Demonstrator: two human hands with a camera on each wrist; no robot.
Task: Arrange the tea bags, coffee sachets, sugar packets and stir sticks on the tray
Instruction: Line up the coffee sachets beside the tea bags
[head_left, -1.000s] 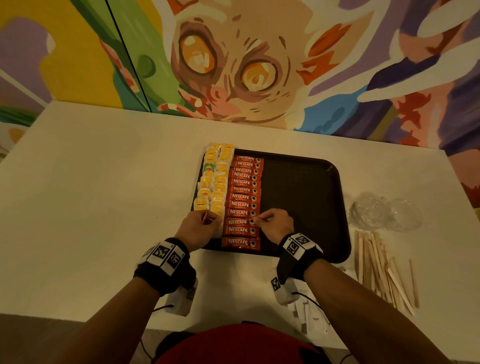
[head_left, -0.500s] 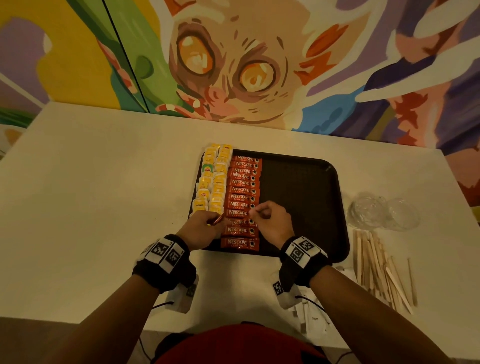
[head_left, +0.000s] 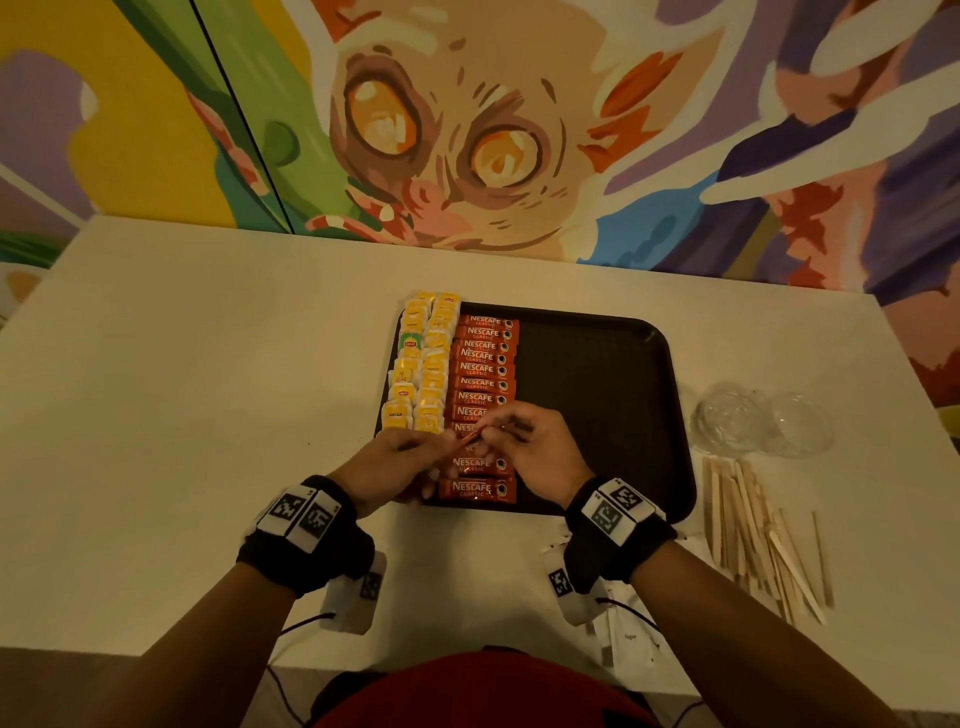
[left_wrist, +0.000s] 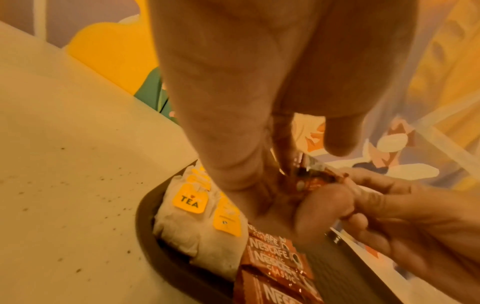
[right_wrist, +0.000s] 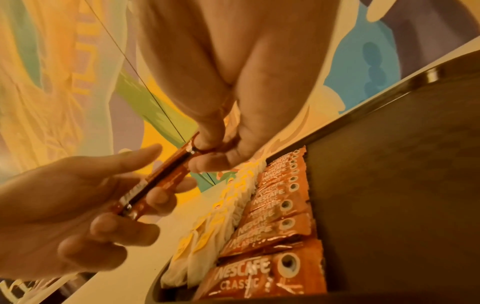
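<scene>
A dark tray (head_left: 597, 374) lies on the white table. Its left side holds two columns of yellow-tagged tea bags (head_left: 423, 364) (left_wrist: 197, 222) and one column of red coffee sachets (head_left: 485, 353) (right_wrist: 280, 205). Both hands hold one red coffee sachet (head_left: 480, 430) (right_wrist: 155, 181) (left_wrist: 311, 176) edge-on just above the near end of the sachet column. My left hand (head_left: 405, 462) (right_wrist: 78, 205) grips its left end, and my right hand (head_left: 530, 447) (left_wrist: 389, 205) pinches its right end between thumb and fingers.
Wooden stir sticks (head_left: 753, 530) lie in a loose pile on the table right of the tray. Clear plastic lids or cups (head_left: 758, 421) sit behind them. White sugar packets (head_left: 623, 634) show at the near table edge under my right wrist. A painted wall runs behind the table.
Both hands have lifted one coffee sachet off the column and turned it on edge. The right hand moved left toward the left hand.
</scene>
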